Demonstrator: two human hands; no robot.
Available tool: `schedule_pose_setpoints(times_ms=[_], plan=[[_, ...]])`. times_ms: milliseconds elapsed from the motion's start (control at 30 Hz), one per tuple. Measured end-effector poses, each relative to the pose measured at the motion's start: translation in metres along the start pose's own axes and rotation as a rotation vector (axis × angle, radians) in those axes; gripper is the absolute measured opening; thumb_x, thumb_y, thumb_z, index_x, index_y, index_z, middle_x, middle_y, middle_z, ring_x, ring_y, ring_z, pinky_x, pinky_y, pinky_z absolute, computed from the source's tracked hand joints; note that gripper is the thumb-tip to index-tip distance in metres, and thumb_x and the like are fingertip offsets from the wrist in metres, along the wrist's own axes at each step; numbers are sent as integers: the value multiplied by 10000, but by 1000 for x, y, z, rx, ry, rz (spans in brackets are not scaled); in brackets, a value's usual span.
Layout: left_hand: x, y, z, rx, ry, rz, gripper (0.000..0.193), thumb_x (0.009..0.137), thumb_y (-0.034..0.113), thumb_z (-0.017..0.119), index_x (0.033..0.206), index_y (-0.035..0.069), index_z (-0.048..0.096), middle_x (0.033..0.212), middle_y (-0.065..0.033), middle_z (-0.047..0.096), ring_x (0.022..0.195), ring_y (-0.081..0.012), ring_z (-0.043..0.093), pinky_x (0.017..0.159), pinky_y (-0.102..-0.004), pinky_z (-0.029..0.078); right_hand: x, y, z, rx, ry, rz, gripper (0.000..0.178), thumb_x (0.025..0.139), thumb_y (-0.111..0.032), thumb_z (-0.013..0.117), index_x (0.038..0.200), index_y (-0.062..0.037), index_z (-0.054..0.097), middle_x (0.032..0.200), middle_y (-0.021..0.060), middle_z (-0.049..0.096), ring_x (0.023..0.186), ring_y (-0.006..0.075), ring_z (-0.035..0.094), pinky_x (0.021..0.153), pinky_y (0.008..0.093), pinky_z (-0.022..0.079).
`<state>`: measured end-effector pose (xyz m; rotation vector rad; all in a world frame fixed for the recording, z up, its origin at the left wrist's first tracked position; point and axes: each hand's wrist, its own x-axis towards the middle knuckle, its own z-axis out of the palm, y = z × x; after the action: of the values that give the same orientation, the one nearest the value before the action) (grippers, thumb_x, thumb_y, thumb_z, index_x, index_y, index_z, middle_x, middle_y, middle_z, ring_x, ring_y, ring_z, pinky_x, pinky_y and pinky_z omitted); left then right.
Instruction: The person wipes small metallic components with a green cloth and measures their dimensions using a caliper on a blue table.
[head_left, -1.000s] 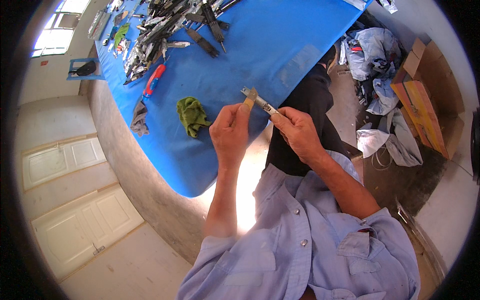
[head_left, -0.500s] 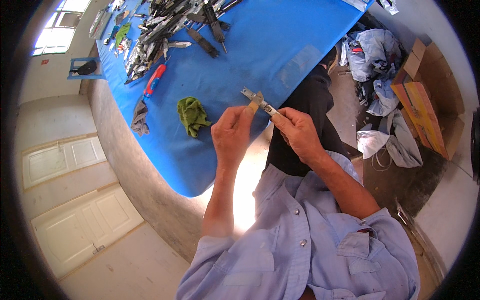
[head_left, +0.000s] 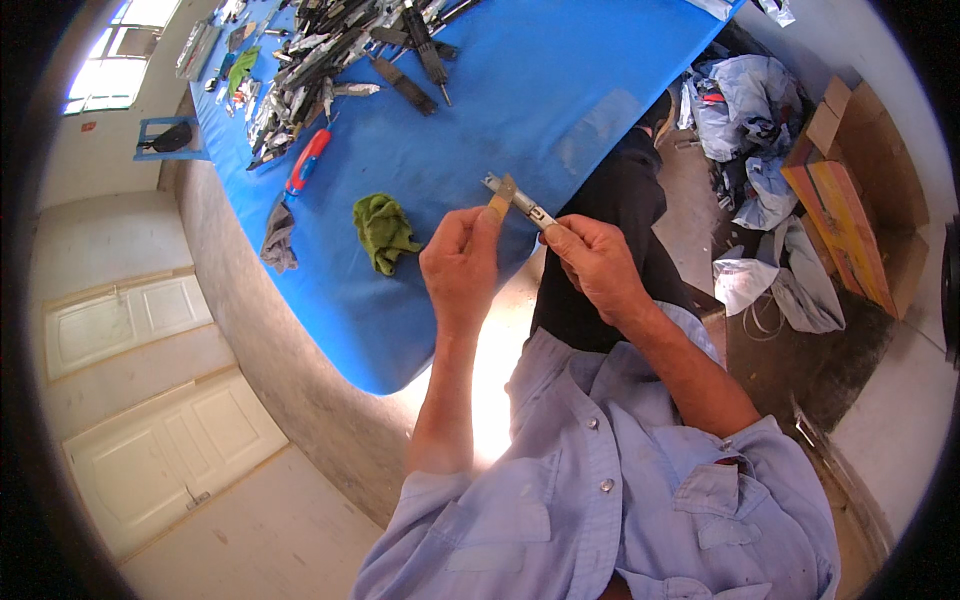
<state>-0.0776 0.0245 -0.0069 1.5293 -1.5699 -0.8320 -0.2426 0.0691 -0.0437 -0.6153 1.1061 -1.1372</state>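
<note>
My right hand (head_left: 600, 268) is closed on the near end of a slim silver metal fitting (head_left: 532, 208) with a slot in it and a forked far end. My left hand (head_left: 458, 268) pinches a small yellowish-tan strip (head_left: 500, 198), which lies across the fitting near its forked end; its exact kind cannot be made out. Both hands are held just above the near edge of the blue-covered table (head_left: 320, 290). To their left on the table lies a crumpled green cloth (head_left: 384, 233).
A heap of black and silver metal fittings (head_left: 325, 60) covers the far left of the table. Nearer lie a red-and-blue-handled tool (head_left: 307, 163) and a grey cloth (head_left: 279, 240). On the right are plastic bags (head_left: 750, 100) and an open cardboard box (head_left: 850, 210).
The strip in my left hand has shifted slightly along the fitting, toward its forked end. My left hand has moved a little up and left; the right hand stays nearly still.
</note>
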Motion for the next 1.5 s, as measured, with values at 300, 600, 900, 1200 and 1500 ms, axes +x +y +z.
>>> schedule_pose_setpoints(times_ms=[300,600,900,1200,1500], plan=[[1,-4,2,-8,-2,-22,185,1012,169,683,972,-7,722,701,41,598,611,-26,495,536,-214,383,1,-3,-1,-33,1,9,255,1007,-227,634,942,3,720,665,-56,527,587,40,432,528,255,327],[2,2,2,-28,-10,15,181,1008,167,690,970,-7,722,713,45,602,617,-22,494,537,-211,382,1,-4,-2,10,-38,30,272,1060,-258,577,982,-18,678,602,-89,422,475,22,337,439,223,234],[-1,-3,-1,14,-69,83,183,1009,157,690,968,-19,719,720,47,601,636,-19,478,548,-211,378,-4,-10,-3,64,-47,54,304,1035,-254,582,947,5,712,619,-67,472,512,35,378,470,242,270],[-3,2,3,23,-36,113,186,1006,165,696,962,-15,714,696,33,589,626,-25,480,544,-222,380,-3,-7,-4,51,-28,71,341,1045,-272,560,940,9,722,616,-59,482,508,47,374,470,260,278],[-3,4,3,44,-31,87,189,1007,168,696,947,-11,712,680,30,595,611,-30,481,532,-227,382,-1,-1,-5,13,-50,29,358,1042,-286,580,921,18,726,651,-62,487,579,40,393,522,263,291]])
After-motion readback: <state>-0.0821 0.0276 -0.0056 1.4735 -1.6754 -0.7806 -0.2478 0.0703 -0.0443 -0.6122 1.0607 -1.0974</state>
